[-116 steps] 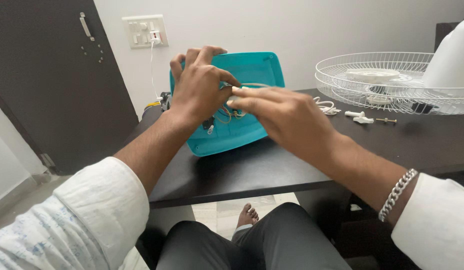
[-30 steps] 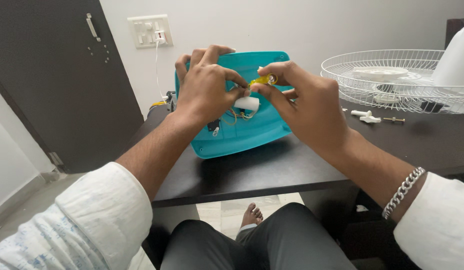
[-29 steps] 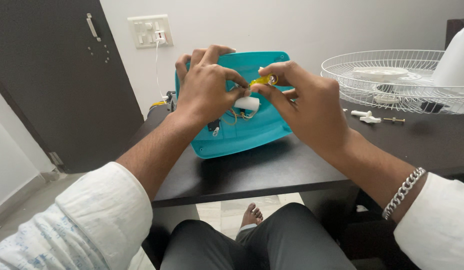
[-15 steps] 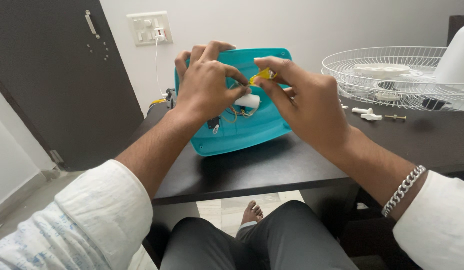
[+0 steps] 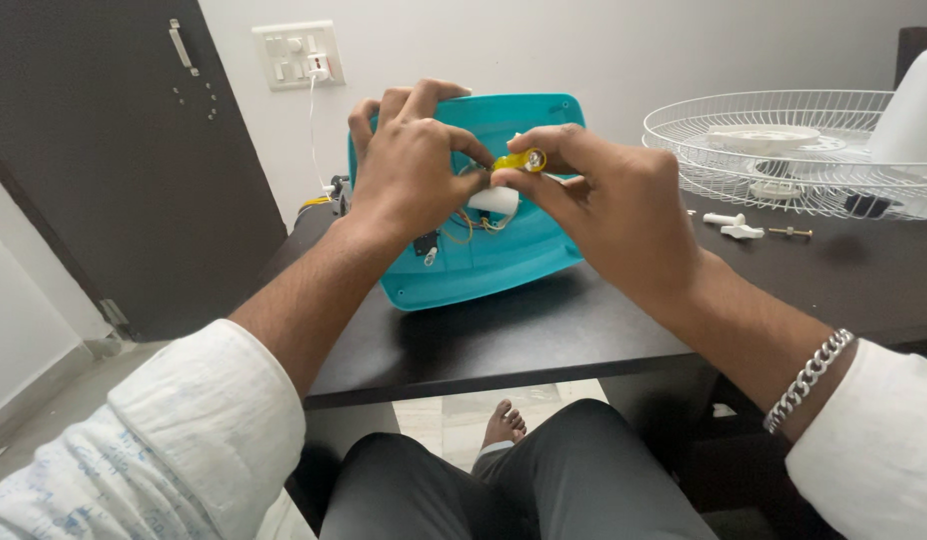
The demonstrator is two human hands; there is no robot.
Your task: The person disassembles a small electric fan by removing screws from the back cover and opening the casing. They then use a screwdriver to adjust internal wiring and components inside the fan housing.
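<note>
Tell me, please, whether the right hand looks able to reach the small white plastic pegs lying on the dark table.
Probably yes: the white plastic pegs lie uncovered beside the right hand, though its fingers now pinch a yellow part.

Bare dark table [image 5: 544, 340] before the teal housing [image 5: 504, 270], wire fan guard [image 5: 784, 150] (with small screws [image 5: 734, 225]) crowding right

Under both hands, the teal housing [image 5: 504, 262] is smooth, semi-glossy plastic, resting on a dark matt wood-grain table [image 5: 544, 335]; right of the right hand [image 5: 609, 215], the white fan guard [image 5: 784, 150] is painted metal wire, and the wrist bracelet [image 5: 809, 375] is polished metal chain.
</note>
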